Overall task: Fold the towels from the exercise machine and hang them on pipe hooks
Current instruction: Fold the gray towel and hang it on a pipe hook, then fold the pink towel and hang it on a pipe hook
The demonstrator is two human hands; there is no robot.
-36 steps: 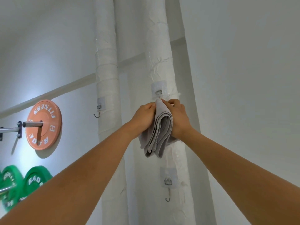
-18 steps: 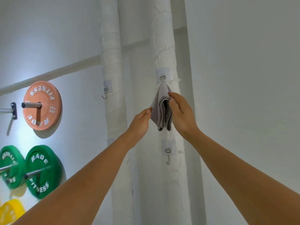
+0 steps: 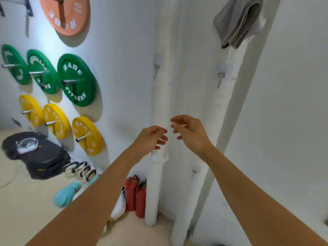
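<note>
Towel released on the upper hook; both hands lowered and empty.

Held at the hook half a second ago, the folded grey towel [image 3: 237, 22] is now left hanging at one o'clock on the right wrapped pipe [image 3: 209, 107], so this towel is judged done. The left hand [image 3: 150, 139] and right hand [image 3: 191, 134] are seen near centre, fingers loosely spread, nothing grasped. The towel is soft, in thick layered folds; the pipes are clad in crinkled white wrap; a bare metal hook [image 3: 220, 80] is free just below the towel.
</note>
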